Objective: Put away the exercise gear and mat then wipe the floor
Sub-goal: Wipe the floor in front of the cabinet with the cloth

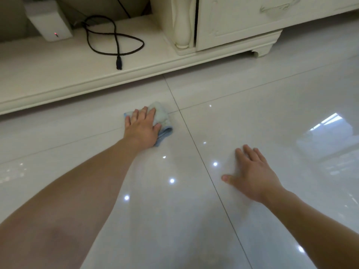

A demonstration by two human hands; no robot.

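Observation:
My left hand (142, 125) lies flat on a folded light-blue cloth (162, 119) and presses it onto the glossy white tiled floor (252, 117), just in front of the low cream shelf. Parts of the cloth stick out beyond my fingers and to the right of my palm. My right hand (250, 171) rests palm down on the bare floor, fingers spread, nothing under it. No exercise gear or mat is in view.
A low cream TV unit shelf (58, 82) runs along the far left, with a looped black cable (116, 41) and a small white box (48, 20) on it. A cream cabinet (233, 26) stands at the upper right.

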